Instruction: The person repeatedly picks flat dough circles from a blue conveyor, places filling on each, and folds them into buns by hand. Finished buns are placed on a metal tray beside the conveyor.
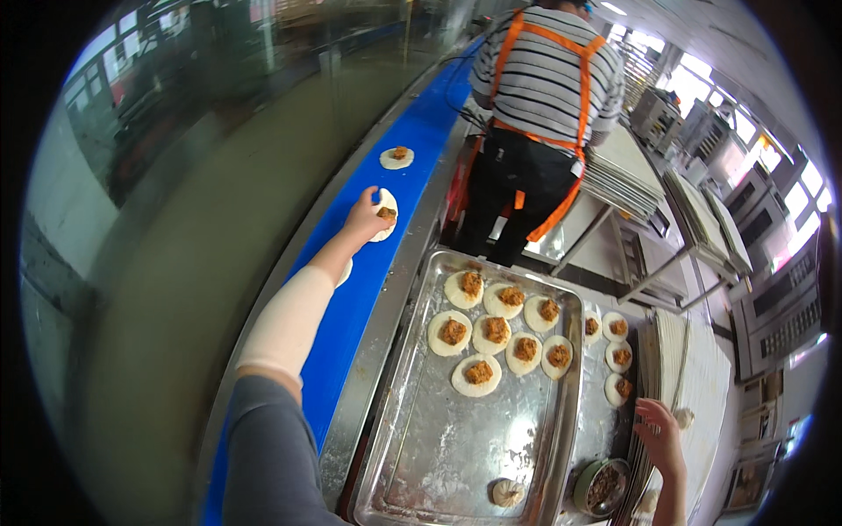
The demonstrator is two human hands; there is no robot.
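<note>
On the blue conveyor belt (421, 125), my left hand (368, 217) grips the near edge of a round dough wrapper (386, 231) topped with brown filling. Farther up the belt lies another filled wrapper (396, 158); part of one more shows beside my forearm. At the right, my right hand (660, 434) is raised with fingers apart, holding nothing, over the edge of the stacked boards (704, 375). A metal tray (421, 434) before me carries several open wrappers with filling (478, 373) and one pleated bun (508, 492) near its front edge.
Right of the tray, several filled wrappers (621, 357) and a bowl of filling (602, 488) stand on a metal surface. A pleated bun (684, 418) sits on the boards. A person in an orange apron (546, 85) stands ahead beside the belt, near stacked trays (625, 164).
</note>
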